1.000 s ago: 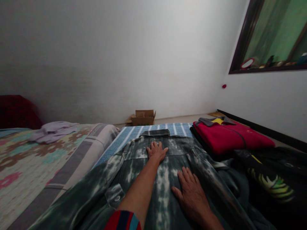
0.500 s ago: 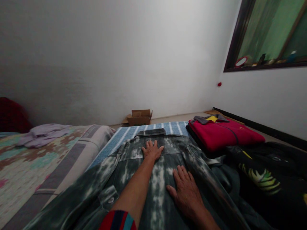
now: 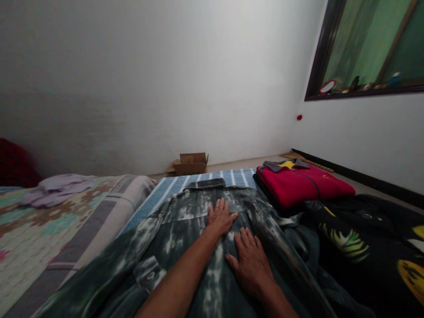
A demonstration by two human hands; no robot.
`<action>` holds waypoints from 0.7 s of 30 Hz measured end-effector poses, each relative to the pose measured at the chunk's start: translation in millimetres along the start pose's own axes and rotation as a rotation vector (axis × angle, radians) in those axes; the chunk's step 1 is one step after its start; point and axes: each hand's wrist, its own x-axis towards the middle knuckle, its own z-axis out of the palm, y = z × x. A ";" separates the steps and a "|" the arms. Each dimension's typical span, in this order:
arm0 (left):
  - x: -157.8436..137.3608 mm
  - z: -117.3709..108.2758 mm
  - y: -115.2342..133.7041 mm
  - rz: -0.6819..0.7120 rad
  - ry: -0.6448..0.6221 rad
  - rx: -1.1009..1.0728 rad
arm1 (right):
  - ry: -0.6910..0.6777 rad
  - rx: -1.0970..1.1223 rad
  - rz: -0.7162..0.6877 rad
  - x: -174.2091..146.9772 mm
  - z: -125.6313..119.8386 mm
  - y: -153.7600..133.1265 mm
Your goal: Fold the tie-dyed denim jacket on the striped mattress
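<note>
A mottled denim jacket (image 3: 180, 240) is lying on a blue-striped sheet (image 3: 243, 177), its hem running out of view. The left hand (image 3: 220, 218), reaching farther, and right hand (image 3: 252, 263) are resting on it palm-down, fingers unclenched.

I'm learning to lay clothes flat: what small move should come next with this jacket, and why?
Probably sweep the right hand outward across the jacket: it lies flat, fingers forward, close to the left hand near the middle, while the cloth towards the right side looks rumpled.
</note>
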 end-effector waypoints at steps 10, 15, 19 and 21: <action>18.3 2.1 4.9 -0.023 -0.033 -0.094 | 0.027 0.013 -0.016 1.2 3.5 2.5; 31.0 0.9 8.2 -0.037 -0.087 -0.094 | 0.032 0.009 -0.019 0.1 1.8 2.4; 36.6 -1.6 9.1 -0.055 -0.110 -0.078 | 0.038 0.009 -0.017 -1.6 1.5 1.7; 36.0 -2.3 11.0 -0.059 -0.104 -0.069 | 0.036 0.009 -0.015 -2.0 1.7 1.3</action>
